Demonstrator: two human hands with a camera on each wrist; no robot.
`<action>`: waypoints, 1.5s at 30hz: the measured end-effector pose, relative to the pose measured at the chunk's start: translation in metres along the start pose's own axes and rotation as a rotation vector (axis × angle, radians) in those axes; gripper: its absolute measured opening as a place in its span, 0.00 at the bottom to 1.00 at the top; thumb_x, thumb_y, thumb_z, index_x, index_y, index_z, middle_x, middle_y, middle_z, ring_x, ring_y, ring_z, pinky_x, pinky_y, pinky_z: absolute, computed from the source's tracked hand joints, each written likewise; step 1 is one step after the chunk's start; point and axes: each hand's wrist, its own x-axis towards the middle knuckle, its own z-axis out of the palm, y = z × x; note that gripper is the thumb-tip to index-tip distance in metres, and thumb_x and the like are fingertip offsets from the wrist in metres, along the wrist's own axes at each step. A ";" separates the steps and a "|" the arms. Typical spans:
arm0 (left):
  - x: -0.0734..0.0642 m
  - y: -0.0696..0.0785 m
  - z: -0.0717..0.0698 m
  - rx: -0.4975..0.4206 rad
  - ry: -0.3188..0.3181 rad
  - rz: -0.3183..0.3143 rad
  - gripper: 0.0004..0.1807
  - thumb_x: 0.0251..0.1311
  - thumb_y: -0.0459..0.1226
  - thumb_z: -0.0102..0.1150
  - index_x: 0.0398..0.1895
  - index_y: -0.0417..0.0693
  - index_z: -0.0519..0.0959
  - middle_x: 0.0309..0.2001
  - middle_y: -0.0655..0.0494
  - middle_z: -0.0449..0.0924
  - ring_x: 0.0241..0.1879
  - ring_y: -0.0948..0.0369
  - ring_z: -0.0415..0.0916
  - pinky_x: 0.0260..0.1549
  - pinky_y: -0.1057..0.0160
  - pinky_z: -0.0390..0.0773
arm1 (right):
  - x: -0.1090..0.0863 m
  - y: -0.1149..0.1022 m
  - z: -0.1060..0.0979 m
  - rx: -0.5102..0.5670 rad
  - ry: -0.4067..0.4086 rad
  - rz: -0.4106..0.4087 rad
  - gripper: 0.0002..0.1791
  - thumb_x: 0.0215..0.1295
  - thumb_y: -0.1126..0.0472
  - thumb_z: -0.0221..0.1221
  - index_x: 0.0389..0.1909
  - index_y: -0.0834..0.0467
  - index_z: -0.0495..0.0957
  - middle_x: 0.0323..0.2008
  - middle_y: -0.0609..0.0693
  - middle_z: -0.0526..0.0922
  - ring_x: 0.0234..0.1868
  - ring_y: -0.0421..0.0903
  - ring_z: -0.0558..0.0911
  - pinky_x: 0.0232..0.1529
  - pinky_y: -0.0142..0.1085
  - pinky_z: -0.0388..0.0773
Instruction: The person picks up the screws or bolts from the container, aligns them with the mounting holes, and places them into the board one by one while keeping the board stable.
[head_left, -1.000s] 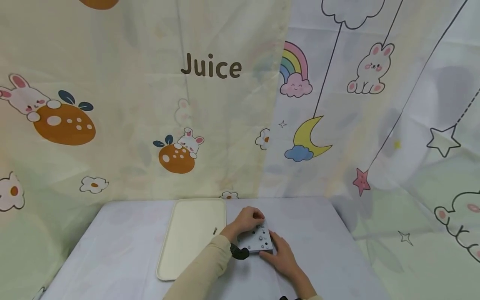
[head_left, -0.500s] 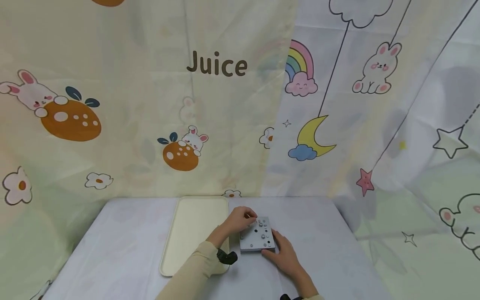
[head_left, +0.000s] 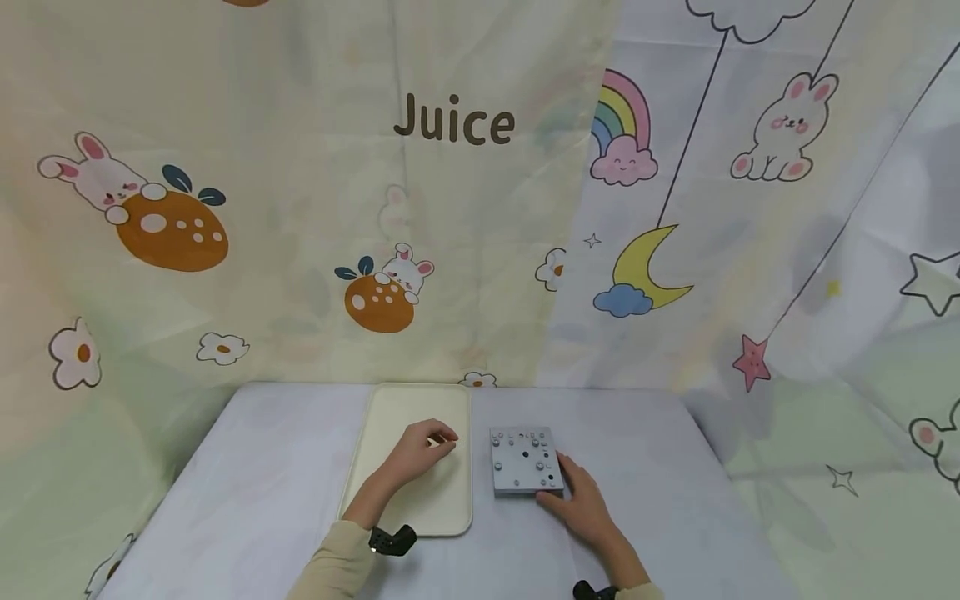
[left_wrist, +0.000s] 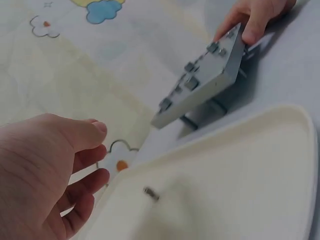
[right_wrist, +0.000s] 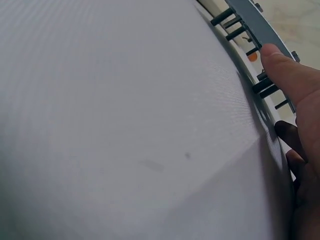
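A grey metal plate (head_left: 525, 467) with several bolts and holes on top sits right of a cream tray (head_left: 450, 512). Bolt shanks stick out below it, as both wrist views show. My right hand (head_left: 587, 506) holds the plate by its near right corner, the thumb (right_wrist: 282, 65) on the front edge. Over the tray hovers my left hand (head_left: 416, 454), fingers loosely bent and nothing between them. In the left wrist view a small screw (left_wrist: 151, 193) lies on the tray near those fingers; in the head view I cannot make it out.
A white cloth (head_left: 292, 467) covers the table. Behind it hangs a printed curtain (head_left: 465, 208) with rabbits, fruit and a moon. Black wrist cameras sit on both wrists, the left one (head_left: 393, 540) above the tray's near edge.
My left hand has left the top of the plate and moved left over the tray, uncovering the plate. The right hand stays at the plate's corner. The head view has shifted slightly.
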 end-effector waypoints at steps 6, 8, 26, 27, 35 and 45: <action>-0.010 -0.015 -0.014 0.043 0.039 -0.028 0.04 0.61 0.33 0.64 0.39 0.47 0.83 0.39 0.60 0.82 0.39 0.59 0.78 0.38 0.58 0.77 | 0.004 -0.001 -0.004 -0.011 0.016 -0.006 0.55 0.48 0.29 0.65 0.73 0.53 0.58 0.71 0.52 0.63 0.70 0.56 0.60 0.67 0.54 0.53; -0.011 -0.018 -0.015 0.059 0.049 -0.030 0.05 0.61 0.33 0.64 0.39 0.46 0.83 0.39 0.58 0.82 0.38 0.58 0.78 0.35 0.60 0.77 | 0.006 -0.002 -0.004 -0.012 0.028 -0.019 0.55 0.48 0.30 0.65 0.73 0.54 0.59 0.70 0.53 0.63 0.70 0.56 0.60 0.67 0.54 0.54; -0.014 -0.027 0.015 0.344 0.057 -0.210 0.10 0.51 0.44 0.71 0.34 0.50 0.84 0.32 0.62 0.80 0.34 0.62 0.76 0.33 0.59 0.75 | -0.003 0.006 0.004 -0.030 0.043 0.007 0.55 0.47 0.31 0.66 0.72 0.55 0.60 0.69 0.53 0.65 0.69 0.57 0.62 0.66 0.56 0.54; -0.012 -0.024 0.016 0.374 0.063 -0.214 0.11 0.50 0.44 0.71 0.33 0.49 0.84 0.32 0.61 0.80 0.33 0.61 0.77 0.32 0.59 0.75 | -0.003 0.005 0.004 -0.028 0.042 0.004 0.55 0.48 0.31 0.66 0.72 0.55 0.60 0.69 0.53 0.65 0.69 0.57 0.62 0.66 0.56 0.54; 0.011 -0.004 0.027 0.637 0.086 -0.239 0.17 0.50 0.44 0.70 0.13 0.50 0.74 0.16 0.62 0.67 0.18 0.61 0.65 0.26 0.53 0.73 | 0.000 0.002 0.001 -0.032 0.032 -0.009 0.53 0.49 0.30 0.64 0.73 0.50 0.59 0.70 0.49 0.64 0.70 0.54 0.61 0.67 0.53 0.53; 0.024 0.003 0.041 0.711 0.146 -0.291 0.31 0.51 0.43 0.68 0.05 0.53 0.56 0.09 0.62 0.52 0.14 0.58 0.58 0.24 0.49 0.73 | 0.000 0.001 -0.001 0.002 0.031 -0.032 0.51 0.51 0.33 0.66 0.73 0.49 0.59 0.70 0.50 0.65 0.70 0.54 0.61 0.68 0.54 0.51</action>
